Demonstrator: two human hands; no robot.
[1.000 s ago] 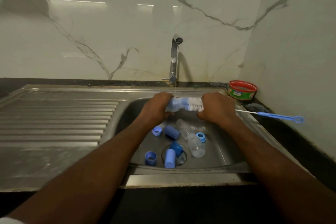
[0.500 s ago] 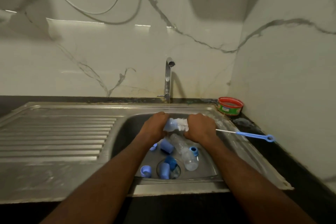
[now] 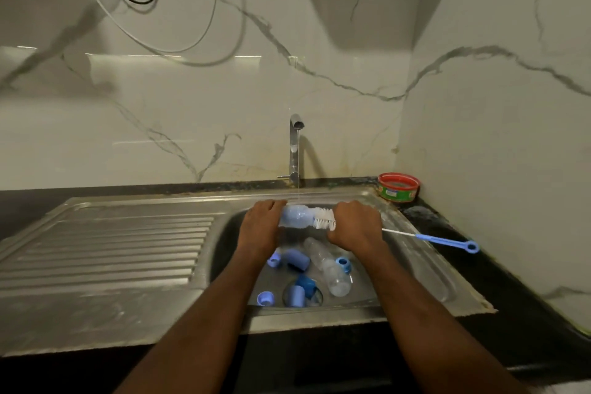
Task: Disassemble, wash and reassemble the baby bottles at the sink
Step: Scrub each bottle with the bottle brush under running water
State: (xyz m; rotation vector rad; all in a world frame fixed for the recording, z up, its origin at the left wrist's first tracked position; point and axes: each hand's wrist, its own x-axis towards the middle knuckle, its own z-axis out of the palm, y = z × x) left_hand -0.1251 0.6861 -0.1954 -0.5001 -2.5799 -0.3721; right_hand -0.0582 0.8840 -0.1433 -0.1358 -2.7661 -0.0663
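Note:
My left hand [image 3: 260, 227] grips a clear baby bottle [image 3: 295, 217] sideways over the sink basin [image 3: 361, 294], under a thin stream from the tap [image 3: 295, 150]. My right hand [image 3: 355, 224] grips the bottle brush [image 3: 324, 223]; its white bristles sit at the bottle's mouth and its blue handle end [image 3: 447, 240] sticks out to the right. In the basin lie a second clear bottle [image 3: 326, 267], blue caps [image 3: 297, 261] and blue rings [image 3: 265, 298].
A ribbed steel drainboard [image 3: 105, 253] stretches left of the basin. A red-rimmed green tub [image 3: 398, 187] stands at the back right corner on the dark counter [image 3: 499, 281]. Marble walls close the back and right. Cables hang above.
The view has tilted upward and pulled back. Both hands keep their grips on the bottle and the brush under the tap; more bristles show outside the bottle's mouth than half a second ago.

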